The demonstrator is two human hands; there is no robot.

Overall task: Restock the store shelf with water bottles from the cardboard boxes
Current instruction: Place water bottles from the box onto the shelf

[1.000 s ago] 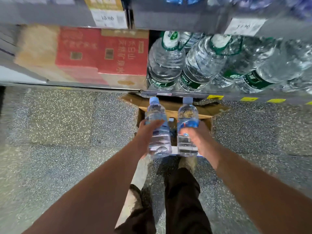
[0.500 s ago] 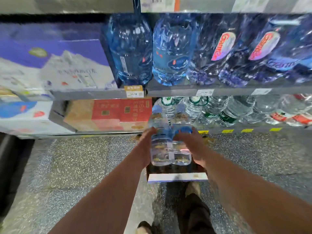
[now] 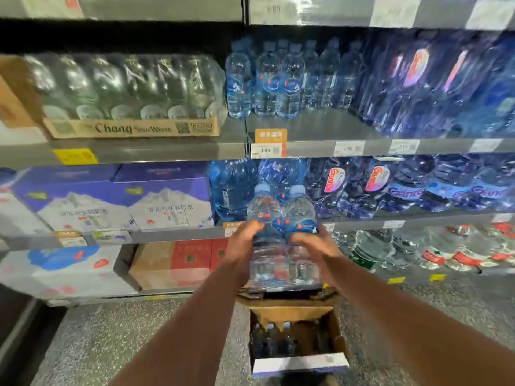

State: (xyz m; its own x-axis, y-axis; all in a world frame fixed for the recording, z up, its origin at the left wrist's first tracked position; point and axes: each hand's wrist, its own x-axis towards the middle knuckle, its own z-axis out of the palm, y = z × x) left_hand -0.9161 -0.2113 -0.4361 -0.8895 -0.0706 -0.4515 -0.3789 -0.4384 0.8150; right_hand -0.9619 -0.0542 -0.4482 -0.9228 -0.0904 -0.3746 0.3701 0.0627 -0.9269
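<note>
I hold two small clear water bottles with pale blue caps side by side, upright, in front of the shelves. My left hand (image 3: pixel 242 240) grips the left bottle (image 3: pixel 264 218) and my right hand (image 3: pixel 313 243) grips the right bottle (image 3: pixel 300 215). Below them on the floor stands the open cardboard box (image 3: pixel 334 330), with several more bottle caps showing inside. Higher up, a shelf (image 3: pixel 320 126) carries a group of matching small blue-labelled bottles (image 3: pixel 267 79) at its back left, with bare shelf in front of them.
Shrink-wrapped Chang soda water tray (image 3: pixel 131 93) sits left of the small bottles. Large blue water jugs (image 3: pixel 231 188) and Ganten bottles (image 3: pixel 404 188) fill the middle shelf. Purple cases (image 3: pixel 119 199) and a red case (image 3: pixel 178 260) lie left. Speckled floor (image 3: pixel 111 344) surrounds the box.
Both hands have risen with the two bottles, from just over the box to middle-shelf height. My view has tilted up, revealing the upper shelf with the small bottles.
</note>
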